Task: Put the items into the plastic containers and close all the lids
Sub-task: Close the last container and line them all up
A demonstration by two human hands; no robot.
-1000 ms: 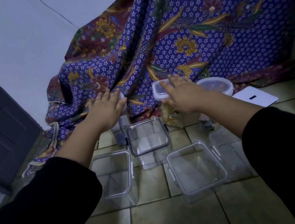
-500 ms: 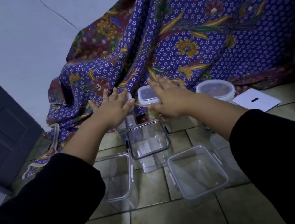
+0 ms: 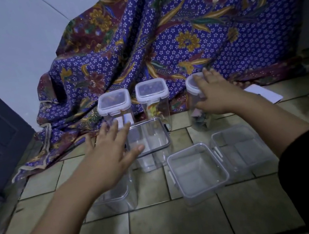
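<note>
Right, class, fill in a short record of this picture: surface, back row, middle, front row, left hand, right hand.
Surface: tiled floor, patterned cloth behind
Back row: left lidded container, middle lidded container, round-lidded container, all holding items
Middle: grey-rimmed container
Front row: three lidless clear containers, empty
Left hand: fingers spread, holding nothing
Right hand: on the round lid, grip unclear

Clear glossy plastic containers (image 3: 198, 173), patterned cloth (image 3: 186, 34), matt tiles (image 3: 169, 229)
</note>
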